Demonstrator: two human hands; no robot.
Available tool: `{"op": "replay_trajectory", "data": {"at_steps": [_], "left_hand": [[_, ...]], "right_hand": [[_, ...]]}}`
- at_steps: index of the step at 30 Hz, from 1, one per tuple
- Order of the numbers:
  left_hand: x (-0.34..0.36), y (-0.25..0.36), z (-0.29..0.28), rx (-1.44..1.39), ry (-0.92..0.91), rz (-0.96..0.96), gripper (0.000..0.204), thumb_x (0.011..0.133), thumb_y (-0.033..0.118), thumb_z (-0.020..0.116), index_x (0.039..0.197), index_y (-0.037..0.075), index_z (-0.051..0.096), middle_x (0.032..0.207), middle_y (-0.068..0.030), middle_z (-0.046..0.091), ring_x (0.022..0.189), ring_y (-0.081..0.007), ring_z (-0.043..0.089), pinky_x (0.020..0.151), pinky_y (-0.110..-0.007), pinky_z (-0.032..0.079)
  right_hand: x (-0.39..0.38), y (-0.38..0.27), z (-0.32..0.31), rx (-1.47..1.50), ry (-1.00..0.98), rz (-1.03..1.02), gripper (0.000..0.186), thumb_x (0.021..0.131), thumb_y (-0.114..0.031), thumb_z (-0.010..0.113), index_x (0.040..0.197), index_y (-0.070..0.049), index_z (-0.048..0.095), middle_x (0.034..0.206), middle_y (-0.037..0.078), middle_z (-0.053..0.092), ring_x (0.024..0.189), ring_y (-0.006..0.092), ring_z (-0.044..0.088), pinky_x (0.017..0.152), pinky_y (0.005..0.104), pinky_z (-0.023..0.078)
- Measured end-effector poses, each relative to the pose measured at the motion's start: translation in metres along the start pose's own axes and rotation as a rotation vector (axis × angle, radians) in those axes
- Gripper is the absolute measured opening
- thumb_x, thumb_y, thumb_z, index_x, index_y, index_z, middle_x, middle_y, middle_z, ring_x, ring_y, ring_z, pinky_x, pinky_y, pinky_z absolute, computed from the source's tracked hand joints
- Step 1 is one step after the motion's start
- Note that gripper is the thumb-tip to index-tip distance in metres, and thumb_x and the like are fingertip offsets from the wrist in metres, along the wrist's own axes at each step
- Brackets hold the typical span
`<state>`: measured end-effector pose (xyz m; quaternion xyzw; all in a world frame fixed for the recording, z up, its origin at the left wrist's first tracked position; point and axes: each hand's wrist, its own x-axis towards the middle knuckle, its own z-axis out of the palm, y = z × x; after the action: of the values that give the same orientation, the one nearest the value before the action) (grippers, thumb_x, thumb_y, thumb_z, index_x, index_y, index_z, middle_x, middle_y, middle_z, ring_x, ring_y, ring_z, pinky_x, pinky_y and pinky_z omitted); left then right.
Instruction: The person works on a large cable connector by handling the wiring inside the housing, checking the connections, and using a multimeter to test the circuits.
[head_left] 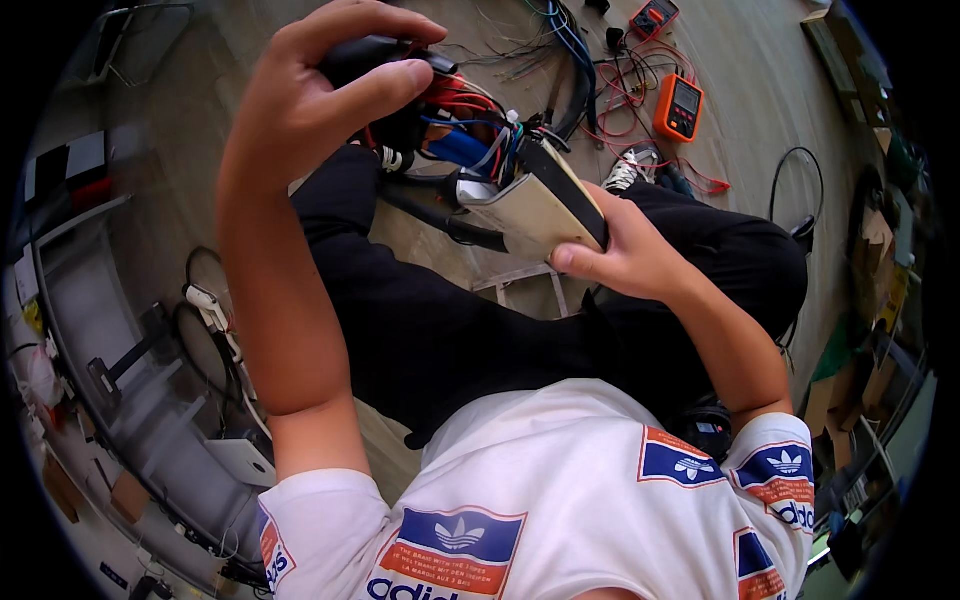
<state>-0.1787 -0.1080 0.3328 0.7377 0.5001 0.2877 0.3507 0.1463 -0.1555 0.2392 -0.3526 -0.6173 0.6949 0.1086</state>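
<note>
My left hand (325,95) is raised at the upper left, its thumb and fingers closed round a rounded black housing (375,58). My right hand (630,250) grips the near end of a cream casing (535,205) with a black strip along its top edge. Between the hands runs a bundle of red, blue, white and black wires (470,105), with a blue cylindrical part (458,147) among them. A thick black tube (440,210) passes below the casing. My left fingertips partly cover the housing, and its full shape is hidden.
An orange multimeter (681,107) and a smaller red meter (654,18) lie on the floor at upper right, with red and black leads. Dark cables (572,60) run at the top. A grey metal frame (85,300) stands at left; cardboard pieces (835,400) lie at right.
</note>
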Motion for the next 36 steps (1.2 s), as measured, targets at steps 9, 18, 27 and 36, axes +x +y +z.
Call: {"op": "replay_trajectory", "data": {"at_steps": [9,18,27,36], "left_hand": [[0.004,-0.018,-0.008,-0.041,-0.067,-0.039,0.037,0.081,0.018,0.064,0.109,-0.006,0.069,0.113,-0.0142,0.063,0.107,-0.0216,0.061,0.097,-0.031,0.045],[0.008,-0.058,-0.010,-0.161,-0.140,-0.117,0.050,0.086,0.027,0.057,0.123,-0.005,0.068,0.126,-0.0163,0.062,0.115,-0.0228,0.062,0.102,-0.032,0.046],[-0.005,-0.068,-0.006,-0.347,-0.159,-0.313,0.044,0.097,0.028,0.058,0.135,0.006,0.064,0.108,-0.0045,0.068,0.098,-0.0120,0.063,0.088,-0.024,0.048],[-0.008,-0.059,-0.006,-0.313,-0.208,-0.487,0.058,0.092,0.034,0.057,0.140,0.000,0.058,0.118,-0.0100,0.067,0.111,-0.0169,0.063,0.103,-0.029,0.043]], "right_hand": [[0.012,-0.008,0.004,-0.013,0.015,0.077,0.071,0.080,-0.022,0.085,0.140,-0.002,0.054,0.113,0.017,0.074,0.102,0.0271,0.074,0.091,0.0339,0.055],[0.017,-0.020,-0.003,0.050,0.027,0.217,0.068,0.083,-0.008,0.080,0.144,-0.003,0.050,0.113,0.015,0.073,0.100,0.0197,0.071,0.090,0.0351,0.056],[0.015,-0.014,-0.003,0.068,0.047,0.127,0.065,0.084,-0.007,0.080,0.142,-0.001,0.051,0.114,0.015,0.073,0.107,0.0180,0.069,0.093,0.0302,0.051],[0.013,-0.010,0.001,0.171,0.057,0.231,0.069,0.084,-0.011,0.082,0.144,-0.001,0.050,0.115,0.017,0.073,0.104,0.0204,0.071,0.089,0.0312,0.053]]}}
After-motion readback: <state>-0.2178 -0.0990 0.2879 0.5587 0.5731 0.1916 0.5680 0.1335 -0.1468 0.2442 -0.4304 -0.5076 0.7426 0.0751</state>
